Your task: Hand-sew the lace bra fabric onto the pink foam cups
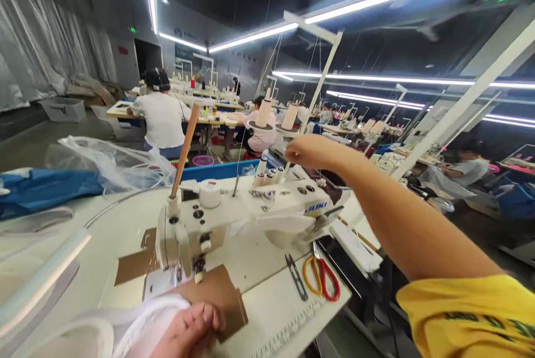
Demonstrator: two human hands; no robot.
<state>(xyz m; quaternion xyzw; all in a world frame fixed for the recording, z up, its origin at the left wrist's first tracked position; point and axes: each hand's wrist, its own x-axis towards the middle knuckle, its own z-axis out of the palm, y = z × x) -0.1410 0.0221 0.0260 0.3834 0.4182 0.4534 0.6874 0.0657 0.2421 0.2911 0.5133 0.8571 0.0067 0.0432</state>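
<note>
**Operator A:** Where are you placing your left hand (190, 329), and where is the cloth lying?

**Operator B:** I am resting my left hand on the near side of the sewing machine (259, 212), with its fingers curling inward. The white cloth (142, 319) is lying against this hand, at the lower left, with its far end pointing toward the needle. A brown sheet (229, 291) is lying flat on the table (267, 294), partly under the hand. The angle is hiding my fingertips, so I cannot tell whether they are pinching the cloth.

**Operator A:** What is your right hand (307, 151) doing?

**Operator B:** I am extending it over the right part of the machine, near the small spools (270, 175). The fingers are bending toward the palm. The palm is facing away from view, so I cannot tell whether they are gripping anything.

**Operator A:** Which tools are lying nearby?

**Operator B:** Thread snips (297, 278) are lying on the table to the right of the brown sheet. Scissors (322, 276) with one yellow and one red handle are lying just beside them. Ruler markings (288, 329) are running along the near edge.
</note>
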